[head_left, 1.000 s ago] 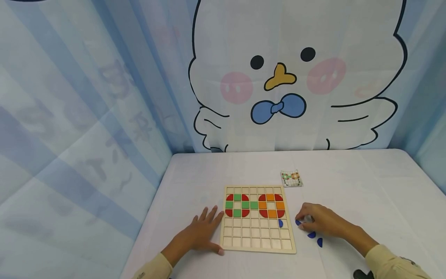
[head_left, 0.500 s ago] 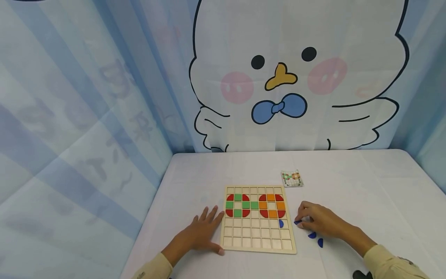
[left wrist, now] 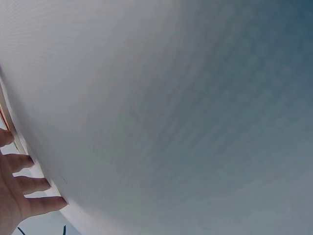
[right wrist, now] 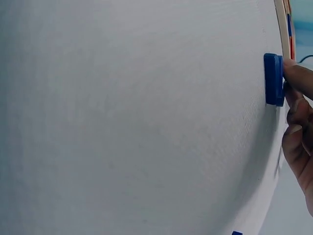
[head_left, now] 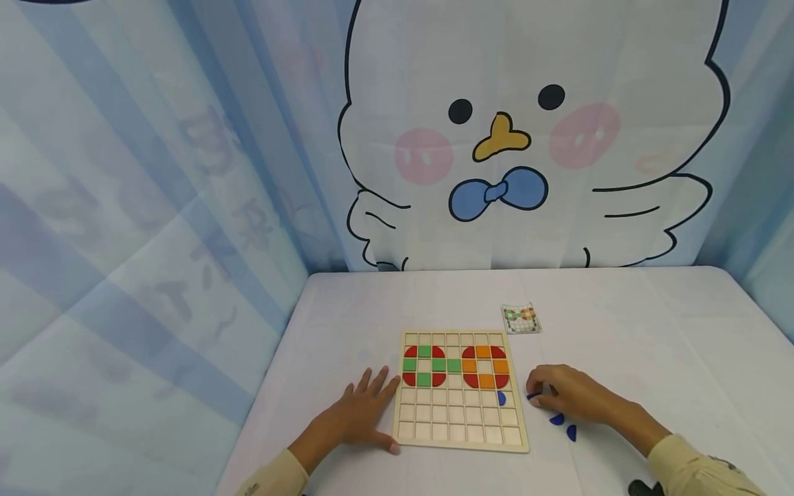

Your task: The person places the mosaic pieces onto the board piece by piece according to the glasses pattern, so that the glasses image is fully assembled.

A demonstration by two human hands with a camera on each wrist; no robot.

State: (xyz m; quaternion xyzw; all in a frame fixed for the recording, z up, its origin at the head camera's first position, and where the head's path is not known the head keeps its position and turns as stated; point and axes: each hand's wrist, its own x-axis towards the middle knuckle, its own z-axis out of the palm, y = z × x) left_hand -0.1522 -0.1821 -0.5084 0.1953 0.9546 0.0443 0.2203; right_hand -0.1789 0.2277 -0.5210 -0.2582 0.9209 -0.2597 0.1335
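Note:
My left hand (head_left: 364, 412) lies with spread fingers against the left edge of the wooden grid board (head_left: 455, 434). In the left wrist view its fingers (left wrist: 36, 185) stretch out over the white cloth. Just right of the board, my right hand (head_left: 573, 393) pinches a blue half-round tile (right wrist: 273, 79) between thumb and fingers; the head view shows only a thin sliver of it. On the board, red rounded tiles (head_left: 411, 379), green squares (head_left: 454, 366) and orange squares (head_left: 483, 351) form two rings with a link. A blue half-round piece (head_left: 501, 398) sits beneath the right ring.
Two loose blue half-round tiles, one nearer (head_left: 571, 432) and one farther (head_left: 557, 419), lie below my right hand. Beyond the board is a small pattern card (head_left: 521, 319). Part of a black object (head_left: 645, 488) shows at the bottom edge by the right sleeve.
The blue tile in my right hand has tilted, showing less of its face. That hand shifts only slightly. My left hand and the tiles on the board stay put.

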